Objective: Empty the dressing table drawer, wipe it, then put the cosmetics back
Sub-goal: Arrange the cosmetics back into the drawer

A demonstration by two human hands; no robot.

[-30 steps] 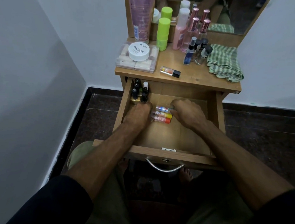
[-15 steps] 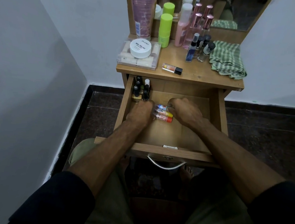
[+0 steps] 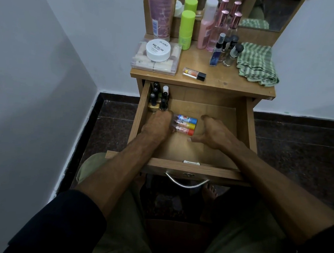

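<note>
Dressing table top (image 3: 221, 80), wooden. Landmark: white nail polish jar (image 3: 158, 50). The jar sits on a clear plastic box (image 3: 154, 64) at the top's left front. Behind the jar: pink tube (image 3: 161, 10). Right of the jar: green bottle (image 3: 186, 29), pink bottle (image 3: 206, 23), small dark-capped bottles (image 3: 226, 49). Right and nearer: one vial (image 3: 194, 74) lying flat. Far right: folded green checked cloth (image 3: 256, 63).

The wooden drawer (image 3: 249, 124) stands pulled out at mid-frame. Three small tubes (image 3: 186, 125), capped blue, yellow and orange, lie side by side at its centre-left. Dark nail polish bottles (image 3: 158, 97) stand upright in its upper-left corner. Above, on the tabletop, a folded green checked cloth (image 3: 256, 63) lies at right.
</note>
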